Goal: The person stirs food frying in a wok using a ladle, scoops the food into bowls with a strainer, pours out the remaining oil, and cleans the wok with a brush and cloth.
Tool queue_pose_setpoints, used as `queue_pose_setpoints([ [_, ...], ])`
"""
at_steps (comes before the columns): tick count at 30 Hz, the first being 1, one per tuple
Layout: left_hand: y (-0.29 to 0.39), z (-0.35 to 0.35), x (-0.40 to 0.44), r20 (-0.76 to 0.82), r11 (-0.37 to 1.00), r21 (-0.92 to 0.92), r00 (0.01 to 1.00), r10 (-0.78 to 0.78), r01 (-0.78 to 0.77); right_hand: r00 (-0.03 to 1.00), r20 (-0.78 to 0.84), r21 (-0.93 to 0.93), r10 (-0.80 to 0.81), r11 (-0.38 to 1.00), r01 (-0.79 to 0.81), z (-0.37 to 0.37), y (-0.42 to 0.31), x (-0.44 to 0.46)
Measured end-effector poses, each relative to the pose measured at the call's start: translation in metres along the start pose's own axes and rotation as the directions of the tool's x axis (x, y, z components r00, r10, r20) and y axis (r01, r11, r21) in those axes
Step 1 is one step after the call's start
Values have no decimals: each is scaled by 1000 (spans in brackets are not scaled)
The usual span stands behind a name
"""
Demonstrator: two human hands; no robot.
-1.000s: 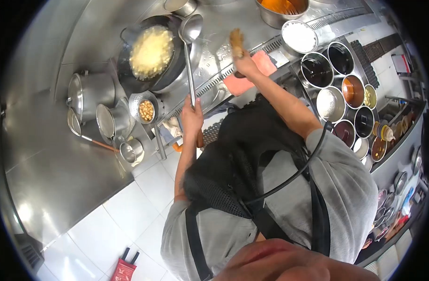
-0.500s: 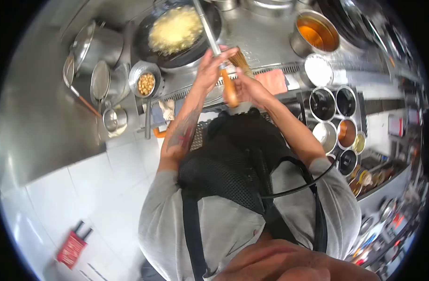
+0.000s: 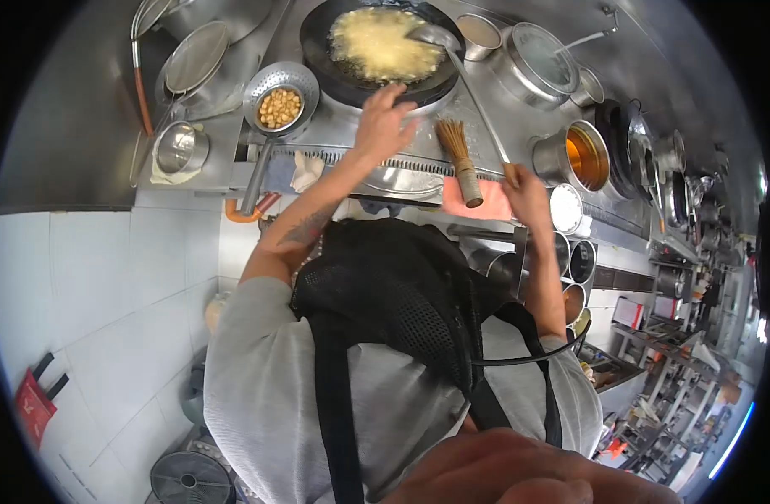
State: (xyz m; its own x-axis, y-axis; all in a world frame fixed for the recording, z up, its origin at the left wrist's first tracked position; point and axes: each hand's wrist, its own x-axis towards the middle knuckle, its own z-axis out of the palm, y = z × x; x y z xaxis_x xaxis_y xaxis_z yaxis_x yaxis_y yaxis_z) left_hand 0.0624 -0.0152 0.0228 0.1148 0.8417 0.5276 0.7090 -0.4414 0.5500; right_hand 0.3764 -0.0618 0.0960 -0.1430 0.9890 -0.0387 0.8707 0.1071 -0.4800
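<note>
My right hand (image 3: 528, 195) is closed round the handle of a long ladle (image 3: 483, 109), whose bowl rests in the wok (image 3: 313, 49) at the right edge of pale yellow, bubbling food (image 3: 385, 44). My left hand (image 3: 385, 126) is empty, with its fingers apart, just in front of the wok's near rim. Between my hands a bamboo brush (image 3: 459, 161) lies with its bristles toward the wok and its handle end on a pink cloth (image 3: 477, 210).
Left of the wok, a perforated strainer (image 3: 254, 91) holds brown pieces over a long-handled pan. A pot of orange liquid (image 3: 570, 155), a lidded pot (image 3: 528, 63) and a white-filled bowl (image 3: 566, 208) stand on the right. Mesh strainers (image 3: 197, 57) are at the upper left.
The ladle has passed from my left hand to my right, and its bowl is now in the wok. The brush has been put down. My left hand has opened. The view has swung right.
</note>
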Motion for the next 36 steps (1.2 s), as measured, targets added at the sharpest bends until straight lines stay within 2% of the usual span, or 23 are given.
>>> queue_pose_setpoints([
  [2,-37,-8,4,-83,968,249,994,64,-42,997,-27,-43,-75,996,73,-36,2,-13],
  [3,-57,-4,6,-25,977,200,997,79,-72,999,2,-137,-35,990,35,-54,-20,-26],
  [4,-64,-8,16,-36,979,192,996,81,-73,1000,22,-234,5,972,0,-69,-39,-32],
  [6,-68,-5,27,115,996,92,993,-1,-9,999,39,-303,2,953,10,-67,-47,-35],
  [7,-75,7,33,8,994,104,1000,29,-29,998,44,-326,-35,944,48,-61,-49,-32],
  [8,-80,19,34,3,995,93,1000,22,-22,996,55,-346,-73,934,87,-53,-50,-29],
  [10,-83,33,39,138,991,80,983,-122,112,993,43,-347,-113,930,121,-30,-51,-19],
  [11,-83,38,36,23,994,74,996,-87,85,998,48,-381,-33,923,49,-17,-53,-14],
  [12,-87,36,38,20,994,73,997,-78,77,998,45,-415,43,910,-20,-6,-57,-6],
  [14,-96,34,36,3,999,26,999,34,-34,998,50,-360,-46,931,61,17,-63,3],
  [15,-103,37,35,-6,999,8,999,45,-45,998,34,-374,43,927,-27,32,-58,7],
  [16,-105,37,33,-11,999,-9,999,50,-50,994,83,-364,73,931,-38,41,-57,14],
  [19,-109,31,36,62,999,-36,998,5,-2,997,63,-279,45,960,-26,59,-71,24],
  [24,-105,25,35,140,997,-66,989,-39,49,990,29,-178,-142,973,144,87,-84,49],
  [29,-103,22,38,153,997,-58,988,-32,41,990,36,-214,-137,967,141,105,-91,94],
  [31,-101,19,40,183,998,-41,982,-43,52,967,-8,-239,-255,939,246,118,-83,116],
  [32,-101,17,41,209,998,-25,976,-52,59,969,0,-241,-246,941,239,122,-81,127],
  [34,-107,19,42,242,996,-70,969,-44,62,989,113,-320,-97,939,129,121,-89,149],
  [36,-109,12,48,313,989,-100,947,-75,112,992,92,-309,-85,945,109,124,-92,165],
])
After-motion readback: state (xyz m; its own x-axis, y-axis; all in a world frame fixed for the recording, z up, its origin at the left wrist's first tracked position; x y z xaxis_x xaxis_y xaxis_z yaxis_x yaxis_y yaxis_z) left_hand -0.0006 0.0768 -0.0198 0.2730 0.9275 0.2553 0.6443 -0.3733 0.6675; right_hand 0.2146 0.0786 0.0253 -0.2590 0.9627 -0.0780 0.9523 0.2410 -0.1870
